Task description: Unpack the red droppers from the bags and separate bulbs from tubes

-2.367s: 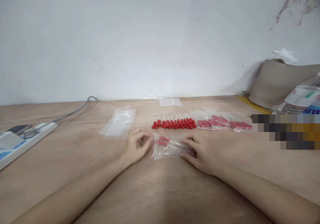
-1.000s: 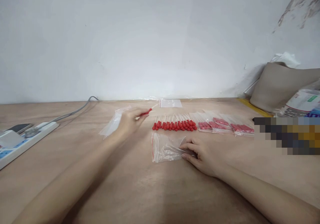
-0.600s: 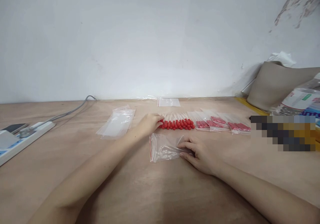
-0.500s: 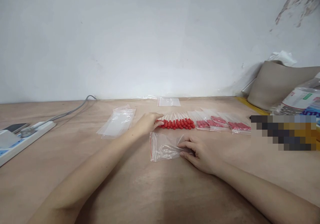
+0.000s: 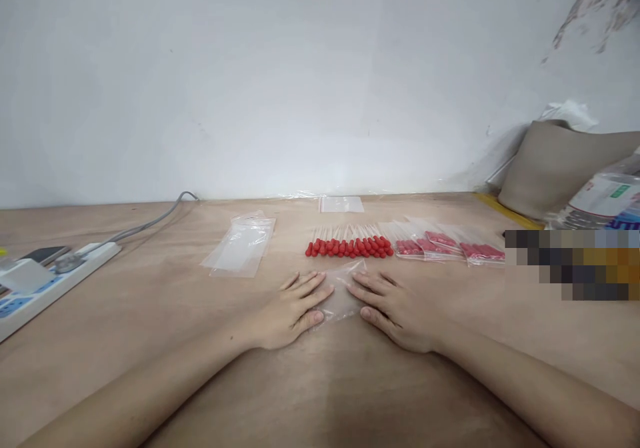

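Observation:
A clear zip bag [image 5: 341,295] lies flat on the table between my two hands, with nothing visible inside it. My left hand [image 5: 295,308] rests palm down on its left end, fingers spread. On the right end lies my right hand [image 5: 395,308], also flat with fingers apart. Just beyond the bag is a row of red-tipped sticks [image 5: 350,247], their pale shafts pointing toward the wall. Several zip bags holding red-tipped sticks [image 5: 435,245] overlap to the right of that row.
Flat clear bags [image 5: 243,245] are stacked to the left, and another small bag [image 5: 342,204] lies near the wall. A white power strip [image 5: 65,288] with a grey cable sits at far left, beside a phone [image 5: 45,256]. A plastic bottle [image 5: 595,201] lies at right.
My left hand has come back from the left end of the stick row and now lies flat on the bag's left end. My right hand stays almost in place.

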`<state>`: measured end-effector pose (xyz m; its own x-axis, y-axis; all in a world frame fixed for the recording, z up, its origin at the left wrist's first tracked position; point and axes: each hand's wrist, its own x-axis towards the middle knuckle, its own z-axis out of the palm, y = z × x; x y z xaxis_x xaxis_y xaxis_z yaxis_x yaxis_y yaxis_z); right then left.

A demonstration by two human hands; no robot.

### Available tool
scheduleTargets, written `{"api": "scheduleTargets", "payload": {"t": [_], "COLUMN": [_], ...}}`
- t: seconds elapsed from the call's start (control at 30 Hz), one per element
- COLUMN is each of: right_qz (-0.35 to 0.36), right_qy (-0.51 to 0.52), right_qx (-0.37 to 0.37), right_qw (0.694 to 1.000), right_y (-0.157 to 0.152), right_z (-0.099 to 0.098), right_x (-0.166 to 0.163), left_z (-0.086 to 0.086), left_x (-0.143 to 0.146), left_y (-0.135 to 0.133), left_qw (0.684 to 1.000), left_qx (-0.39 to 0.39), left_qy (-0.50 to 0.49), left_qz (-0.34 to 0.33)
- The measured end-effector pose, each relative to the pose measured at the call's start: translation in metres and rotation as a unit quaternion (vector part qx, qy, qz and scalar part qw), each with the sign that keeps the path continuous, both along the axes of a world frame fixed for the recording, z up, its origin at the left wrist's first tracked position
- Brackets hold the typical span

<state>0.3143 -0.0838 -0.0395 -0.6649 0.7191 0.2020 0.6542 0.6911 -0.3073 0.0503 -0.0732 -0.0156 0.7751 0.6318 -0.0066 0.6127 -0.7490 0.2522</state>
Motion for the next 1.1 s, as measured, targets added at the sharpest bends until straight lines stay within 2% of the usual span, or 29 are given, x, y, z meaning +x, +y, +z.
{"api": "scheduleTargets", "payload": {"t": [0.13, 0.23, 0.3, 0.4, 0.5, 0.57, 0.6, 0.7, 0.73, 0.8, 0.83, 0.93, 1.03, 1.1], "right_qz": [-0.015, -0.027, -0.022, -0.029, -0.102, -0.184, -0.23, -0.33, -0.353, -0.358, -0.356, -0.34, -0.322, -0.31], "right_qy": [-0.042, -0.042, -0.044, -0.02, 0.053, 0.09, 0.096, 0.041, 0.01, -0.073, -0.108, -0.163, -0.172, -0.173], "right_qx": [0.006, 0.018, 0.022, 0.038, 0.093, 0.149, 0.177, 0.192, 0.18, 0.153, 0.15, 0.184, 0.226, 0.239], "right_qw": [0.999, 0.999, 0.999, 0.999, 0.989, 0.968, 0.952, 0.923, 0.918, 0.918, 0.916, 0.908, 0.903, 0.904], "right_y": [0.0, 0.0, -0.001, -0.001, 0.007, 0.017, 0.024, 0.042, 0.047, 0.052, 0.053, 0.052, 0.05, 0.05], "right_z": [-0.003, -0.005, -0.005, -0.002, 0.004, 0.008, 0.011, 0.015, 0.015, 0.015, 0.014, 0.013, 0.015, 0.017], "right_x": [0.005, 0.007, 0.007, 0.004, 0.008, 0.02, 0.029, 0.062, 0.073, 0.089, 0.095, 0.101, 0.098, 0.096], "left_z": [0.002, 0.003, -0.001, -0.009, -0.003, 0.011, 0.02, 0.046, 0.051, 0.056, 0.055, 0.043, 0.031, 0.031], "left_x": [-0.011, -0.009, -0.004, 0.003, -0.002, -0.015, -0.025, -0.063, -0.078, -0.104, -0.116, -0.138, -0.143, -0.141], "left_y": [0.003, 0.006, 0.01, 0.02, 0.028, 0.032, 0.034, 0.048, 0.054, 0.064, 0.068, 0.071, 0.069, 0.069], "left_qw": [0.999, 0.997, 0.984, 0.941, 0.918, 0.904, 0.9, 0.881, 0.867, 0.828, 0.818, 0.806, 0.808, 0.809], "left_qx": [-0.024, -0.052, -0.069, -0.1, -0.204, -0.274, -0.275, -0.165, -0.124, -0.03, -0.001, 0.04, 0.063, 0.083], "left_qy": [0.021, -0.047, -0.147, -0.256, -0.261, -0.256, -0.262, -0.321, -0.333, -0.325, -0.297, -0.26, -0.215, -0.183], "left_qz": [-0.008, 0.012, 0.079, 0.196, 0.217, 0.207, 0.215, 0.306, 0.349, 0.457, 0.493, 0.531, 0.544, 0.553]}}
